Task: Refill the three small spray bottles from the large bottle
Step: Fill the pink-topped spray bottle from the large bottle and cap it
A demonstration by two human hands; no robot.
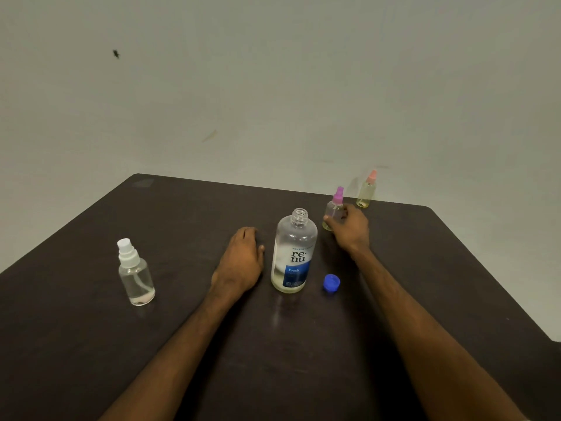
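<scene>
The large clear bottle with a blue label stands uncapped in the middle of the dark table. Its blue cap lies just to its right. My right hand grips the small purple-topped spray bottle behind the large bottle. A pink-topped spray bottle stands at the far edge, with a little yellowish liquid at its bottom. A white-topped spray bottle stands alone at the left. My left hand rests flat on the table left of the large bottle, holding nothing.
A pale wall rises right behind the table's far edge. The table's right edge runs diagonally down toward the lower right.
</scene>
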